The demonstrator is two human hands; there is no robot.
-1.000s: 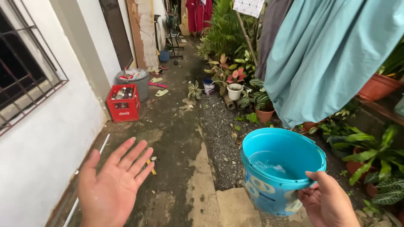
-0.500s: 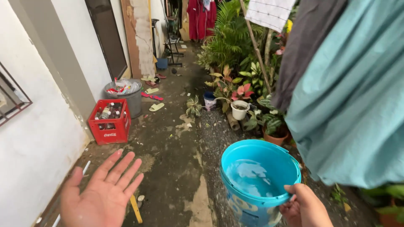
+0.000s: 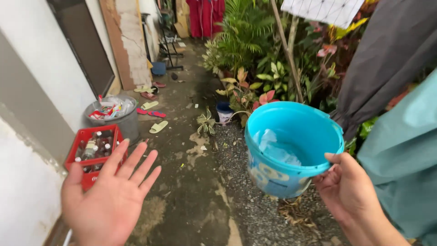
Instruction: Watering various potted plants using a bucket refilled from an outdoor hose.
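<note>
Bucket (image 3: 291, 150): bright turquoise-blue, pale yellow and white pattern on outer wall; whitish-blue plastic inside. Crate (image 3: 91, 152): red. Bin (image 3: 120, 120): grey metal, red-and-white wrappers on top. Hanging cloths: teal (image 3: 405, 159), dark grey (image 3: 387, 59), red (image 3: 207, 16). Slippers (image 3: 158, 126): pale green, pink. Small pot (image 3: 224, 111): dark blue, white base. Foliage: green, pink-red, yellow. Ground: wet dark grey.
</note>
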